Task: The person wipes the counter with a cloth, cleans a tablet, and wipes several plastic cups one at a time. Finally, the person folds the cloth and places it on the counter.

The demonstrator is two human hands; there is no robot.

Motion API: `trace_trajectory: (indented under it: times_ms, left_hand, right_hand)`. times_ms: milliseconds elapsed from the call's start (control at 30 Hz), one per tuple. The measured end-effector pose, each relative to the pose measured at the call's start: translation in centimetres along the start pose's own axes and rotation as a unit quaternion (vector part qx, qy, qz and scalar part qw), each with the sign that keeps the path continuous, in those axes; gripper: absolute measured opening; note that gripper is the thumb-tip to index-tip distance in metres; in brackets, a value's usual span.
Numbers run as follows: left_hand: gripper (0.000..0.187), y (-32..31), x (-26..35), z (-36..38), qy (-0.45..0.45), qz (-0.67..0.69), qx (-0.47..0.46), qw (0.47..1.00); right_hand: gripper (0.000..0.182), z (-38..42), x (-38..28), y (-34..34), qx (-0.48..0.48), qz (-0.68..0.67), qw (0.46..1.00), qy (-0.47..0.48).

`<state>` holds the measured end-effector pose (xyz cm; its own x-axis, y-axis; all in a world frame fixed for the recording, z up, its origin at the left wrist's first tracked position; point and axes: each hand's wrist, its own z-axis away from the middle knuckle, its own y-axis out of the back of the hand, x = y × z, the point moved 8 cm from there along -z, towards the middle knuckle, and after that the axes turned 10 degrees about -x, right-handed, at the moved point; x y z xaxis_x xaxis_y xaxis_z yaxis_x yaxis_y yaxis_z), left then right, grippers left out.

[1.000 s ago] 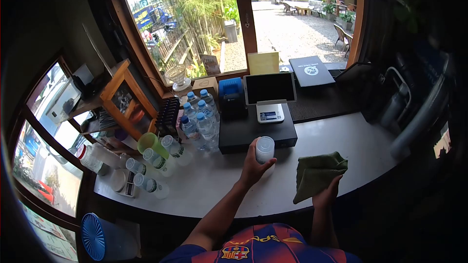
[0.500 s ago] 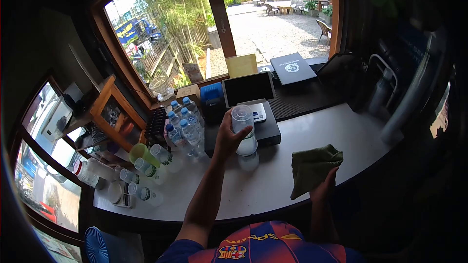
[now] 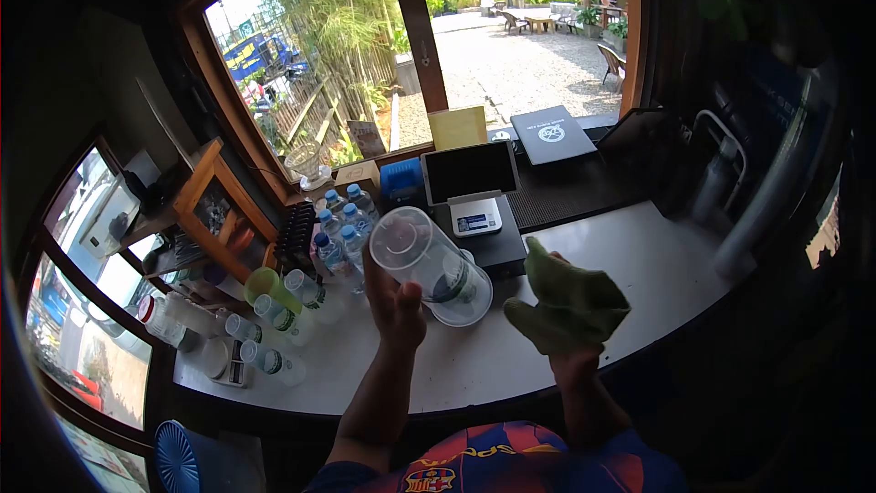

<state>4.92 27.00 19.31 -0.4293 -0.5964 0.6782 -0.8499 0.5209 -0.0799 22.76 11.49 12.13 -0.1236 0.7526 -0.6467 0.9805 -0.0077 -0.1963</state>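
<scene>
My left hand (image 3: 394, 306) is wrapped round a stack of clear plastic cups (image 3: 429, 265), lifted over the white counter (image 3: 401, 383) and tilted, with the wide end toward the upper left. Dark green printing shows through the plastic near its lower right end. In my right hand (image 3: 577, 363) is a crumpled green cloth (image 3: 570, 301), which hides most of the fingers. The cloth hangs just right of the cups, not touching them.
Several water bottles (image 3: 342, 228) stand behind the cups. Upright cups (image 3: 283, 318) and a small scale (image 3: 224, 362) are at the left. A tablet (image 3: 470, 173) on a stand, a black box (image 3: 506, 256) and a dark folder (image 3: 553, 134) lie toward the window.
The cup stack has come nearer and tipped over from upright, turning in my left hand. My right hand has moved left and up with the cloth, which is now more bunched.
</scene>
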Motion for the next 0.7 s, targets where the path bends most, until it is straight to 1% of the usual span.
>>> trace_trajectory:
  times_ms: [33,100,133,167,200,233,267,300,367,400,433,467,500,567,600,633,700]
  left_hand:
    - [0.09,-1.2,-0.4,1.6,0.035,-0.013,-0.029,0.999]
    - [0.079,-2.7,-2.2,5.3,0.068,-0.067,-0.067,0.993]
    - [0.073,-2.7,-3.7,7.3,0.113,-0.018,-0.077,0.99]
    - [0.068,-2.7,-4.9,9.0,0.155,0.032,-0.087,0.984]
    - [0.062,-2.9,-5.0,10.6,0.228,0.097,-0.059,0.967]
    - [0.066,-2.0,-6.3,12.8,0.242,0.12,-0.02,0.963]
    - [0.071,-0.6,-6.1,13.5,0.221,0.029,0.003,0.975]
    - [0.075,1.1,-5.4,13.6,0.199,-0.063,0.026,0.978]
    - [0.086,4.0,-3.5,12.8,0.138,-0.016,0.078,0.987]
    - [0.093,6.0,-2.6,12.3,0.15,-0.026,0.119,0.981]
    - [0.094,7.0,-1.9,12.3,0.157,-0.045,0.136,0.977]
    - [0.094,6.7,-1.3,12.5,0.158,-0.062,0.135,0.976]
    - [0.095,6.1,-1.0,12.9,0.16,-0.08,0.134,0.975]
    - [0.088,4.6,-2.6,15.4,0.203,-0.043,0.097,0.973]
    - [0.08,3.9,-3.6,16.8,0.219,-0.031,0.082,0.972]
    - [0.071,3.7,-3.2,16.9,0.233,-0.088,0.086,0.965]
    - [0.071,5.1,-3.6,16.4,0.183,-0.168,0.044,0.968]
  right_hand:
    - [0.092,-1.1,1.2,-2.6,-0.054,0.055,0.996,-0.037]
    - [0.072,-2.1,2.9,-5.1,-0.054,0.213,0.974,-0.052]
    - [0.063,-2.6,3.8,-6.3,-0.054,0.29,0.954,-0.06]
    - [0.064,-3.3,4.5,-6.5,-0.071,0.216,0.969,-0.1]
    - [0.065,-4.1,4.9,-6.8,-0.086,0.14,0.976,-0.14]
    - [0.067,-4.6,5.4,-7.3,-0.102,0.063,0.976,-0.179]
    - [0.06,-4.6,5.6,-8.0,-0.107,0.093,0.973,-0.181]
    - [0.065,-3.8,6.1,-9.0,-0.126,0.097,0.973,-0.165]
    - [0.072,-1.1,7.2,-11.3,-0.158,0.151,0.965,-0.144]
    - [0.075,1.0,8.9,-12.2,-0.18,0.164,0.957,-0.161]
    - [0.079,3.0,10.7,-13.0,-0.203,0.177,0.946,-0.178]
    - [0.076,3.9,11.9,-13.0,-0.18,0.158,0.949,-0.204]
    - [0.075,3.6,12.6,-12.5,-0.166,0.091,0.958,-0.213]
    - [0.074,1.9,12.8,-11.9,-0.131,-0.047,0.962,-0.236]
    - [0.075,0.8,11.6,-12.0,-0.106,-0.123,0.953,-0.254]
    - [0.077,0.2,11.4,-11.8,-0.113,-0.109,0.956,-0.248]
    - [0.07,2.1,11.5,-12.2,-0.078,-0.153,0.957,-0.235]
